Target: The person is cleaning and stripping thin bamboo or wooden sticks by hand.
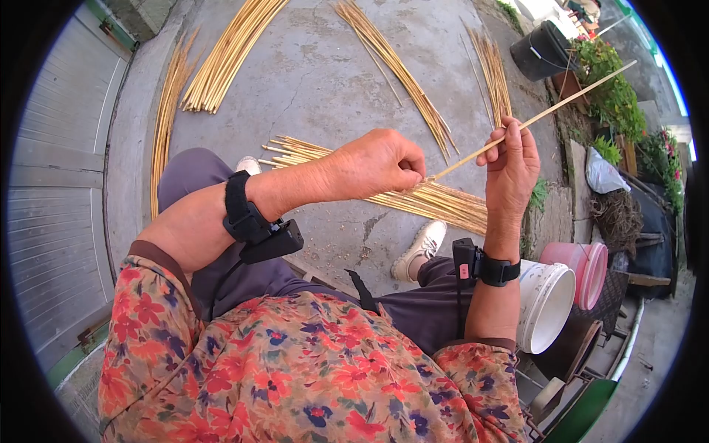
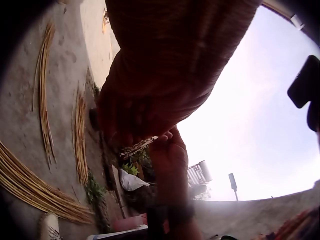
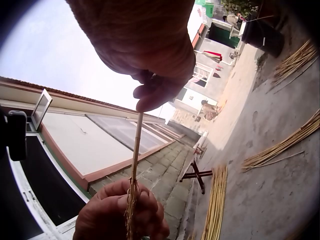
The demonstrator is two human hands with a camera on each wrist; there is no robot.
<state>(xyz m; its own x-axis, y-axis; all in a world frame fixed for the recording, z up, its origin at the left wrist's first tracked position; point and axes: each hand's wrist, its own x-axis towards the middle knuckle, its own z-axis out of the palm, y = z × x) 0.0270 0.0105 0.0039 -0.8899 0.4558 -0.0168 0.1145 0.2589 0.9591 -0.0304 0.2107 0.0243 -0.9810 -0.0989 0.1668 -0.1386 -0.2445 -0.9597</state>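
A long, thin, straw-coloured stalk slants across the head view, up to the right. My left hand pinches its lower end between thumb and fingers. Dry, frayed husk or seed-head bits show at that end in the right wrist view, against the left hand's fingers. Further up, my right hand pinches the stalk between thumb and fingertips. In the left wrist view the left hand is dark against the sky, and the right hand is partly hidden behind it.
Below the hands a bundle of similar stalks lies on concrete between the person's shoes. More bundles lie farther out. To the right stand a white bucket, a pink bucket, a black bucket and plants.
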